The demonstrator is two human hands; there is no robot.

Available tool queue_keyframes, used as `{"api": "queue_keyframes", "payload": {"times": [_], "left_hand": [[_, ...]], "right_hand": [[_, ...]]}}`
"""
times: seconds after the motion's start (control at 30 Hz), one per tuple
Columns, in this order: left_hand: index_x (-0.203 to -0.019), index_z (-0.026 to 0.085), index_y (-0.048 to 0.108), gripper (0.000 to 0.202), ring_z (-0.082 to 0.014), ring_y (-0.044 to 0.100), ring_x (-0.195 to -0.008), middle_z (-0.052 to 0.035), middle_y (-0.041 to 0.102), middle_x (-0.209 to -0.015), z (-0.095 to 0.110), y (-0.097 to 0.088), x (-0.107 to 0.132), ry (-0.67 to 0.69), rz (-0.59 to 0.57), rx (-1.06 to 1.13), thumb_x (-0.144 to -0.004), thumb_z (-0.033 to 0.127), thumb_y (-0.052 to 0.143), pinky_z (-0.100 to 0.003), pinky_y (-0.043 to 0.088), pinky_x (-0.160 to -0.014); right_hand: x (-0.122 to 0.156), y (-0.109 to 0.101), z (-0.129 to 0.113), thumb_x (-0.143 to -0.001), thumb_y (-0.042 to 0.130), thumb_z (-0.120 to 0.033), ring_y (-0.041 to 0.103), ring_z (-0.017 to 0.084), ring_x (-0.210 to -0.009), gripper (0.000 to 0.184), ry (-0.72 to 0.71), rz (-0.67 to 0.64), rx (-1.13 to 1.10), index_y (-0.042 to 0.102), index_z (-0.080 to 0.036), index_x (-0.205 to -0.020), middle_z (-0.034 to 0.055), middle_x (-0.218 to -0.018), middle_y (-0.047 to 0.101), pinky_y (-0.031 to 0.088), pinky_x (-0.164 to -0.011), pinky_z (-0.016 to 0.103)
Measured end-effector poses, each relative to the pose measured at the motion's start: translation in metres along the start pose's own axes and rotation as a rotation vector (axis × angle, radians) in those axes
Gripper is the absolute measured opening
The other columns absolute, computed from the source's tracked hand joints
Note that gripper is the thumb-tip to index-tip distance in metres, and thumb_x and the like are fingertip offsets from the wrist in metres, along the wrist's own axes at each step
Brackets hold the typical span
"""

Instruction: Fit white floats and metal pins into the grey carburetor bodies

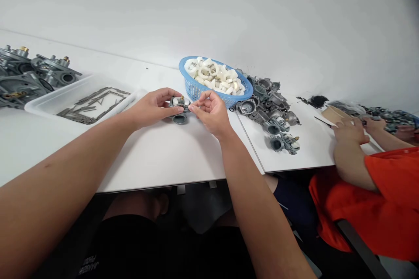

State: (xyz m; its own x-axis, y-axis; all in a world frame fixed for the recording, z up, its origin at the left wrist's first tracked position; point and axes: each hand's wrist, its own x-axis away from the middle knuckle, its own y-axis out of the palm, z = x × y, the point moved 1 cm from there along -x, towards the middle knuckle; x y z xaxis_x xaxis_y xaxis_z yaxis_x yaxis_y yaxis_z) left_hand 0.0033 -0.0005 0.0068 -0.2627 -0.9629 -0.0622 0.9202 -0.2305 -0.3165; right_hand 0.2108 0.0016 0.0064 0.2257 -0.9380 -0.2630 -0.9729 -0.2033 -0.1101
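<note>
A grey metal carburetor body (180,118) with a white float and a brass piece on top rests at the table's front middle. My left hand (155,105) is closed around its left side, thumb across the near face. At the right side of the body, my right hand (212,112) is closed in a pinch, its fingertips at the float's edge. Whatever sits between those fingertips is too small to make out. Just behind my hands stands a blue basket (193,89) heaped with white plastic floats (214,74).
A translucent white tray (37,105) holding thin metal pins (78,115) lies left, beside several carburetor bodies (22,83). More carburetor parts (262,100) are piled right of the basket. At the far right a co-worker in a red shirt (389,209) has both hands over the table.
</note>
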Motion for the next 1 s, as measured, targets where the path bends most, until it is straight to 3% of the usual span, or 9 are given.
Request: {"api": "queue_keyframes", "payload": {"times": [0.17, 0.33, 0.5, 0.7, 1.0], "left_hand": [[-0.120, 0.029, 0.067, 0.056, -0.0311, 0.069, -0.111, -0.0109, 0.068, -0.125, -0.0045, -0.0009, -0.0031, -0.023, -0.003, 0.052, -0.074, 0.054, 0.086, -0.048, 0.058, -0.090], [-0.119, 0.028, 0.067, 0.059, -0.0318, 0.072, -0.104, -0.0114, 0.070, -0.122, -0.0061, -0.0016, -0.0049, -0.048, -0.007, 0.075, -0.071, 0.055, 0.088, -0.051, 0.058, -0.089], [-0.132, 0.031, 0.069, 0.073, -0.0373, 0.064, -0.125, -0.0140, 0.067, -0.134, -0.0060, -0.0039, -0.0045, -0.048, -0.004, 0.067, -0.066, 0.052, 0.092, -0.053, 0.057, -0.097], [-0.130, 0.030, 0.073, 0.065, -0.0334, 0.073, -0.105, -0.0085, 0.076, -0.107, -0.0066, -0.0063, -0.0049, -0.036, -0.080, 0.122, -0.070, 0.051, 0.090, -0.051, 0.060, -0.090], [-0.121, 0.029, 0.074, 0.051, -0.0303, 0.072, -0.104, -0.0080, 0.073, -0.113, -0.0025, -0.0042, -0.0036, -0.037, -0.062, 0.128, -0.075, 0.047, 0.087, -0.048, 0.061, -0.089]], "right_hand": [[-0.0008, 0.0020, 0.0023, -0.074, 0.080, -0.036, 0.053, 0.007, -0.061, 0.042, -0.028, 0.010, -0.030, 0.044, -0.024, -0.090, -0.0040, -0.081, 0.068, 0.039, -0.059, 0.024], [0.0004, 0.0033, 0.0035, -0.075, 0.080, -0.036, 0.058, 0.009, -0.065, 0.041, -0.039, 0.015, -0.006, 0.044, -0.025, -0.090, -0.0042, -0.081, 0.068, 0.044, -0.063, 0.026], [0.0027, 0.0071, 0.0024, -0.079, 0.075, -0.030, 0.058, 0.010, -0.069, 0.035, -0.145, 0.074, 0.052, 0.042, -0.025, -0.088, -0.0048, -0.079, 0.065, 0.047, -0.067, 0.027], [0.0006, 0.0094, 0.0047, -0.078, 0.073, -0.034, 0.051, 0.008, -0.064, 0.037, -0.119, 0.063, 0.049, 0.039, -0.025, -0.086, -0.0069, -0.074, 0.057, 0.042, -0.060, 0.024], [0.0013, 0.0100, 0.0052, -0.075, 0.076, -0.035, 0.043, 0.005, -0.054, 0.043, -0.059, 0.044, -0.027, 0.036, -0.026, -0.088, -0.0089, -0.075, 0.054, 0.036, -0.053, 0.023]]}}
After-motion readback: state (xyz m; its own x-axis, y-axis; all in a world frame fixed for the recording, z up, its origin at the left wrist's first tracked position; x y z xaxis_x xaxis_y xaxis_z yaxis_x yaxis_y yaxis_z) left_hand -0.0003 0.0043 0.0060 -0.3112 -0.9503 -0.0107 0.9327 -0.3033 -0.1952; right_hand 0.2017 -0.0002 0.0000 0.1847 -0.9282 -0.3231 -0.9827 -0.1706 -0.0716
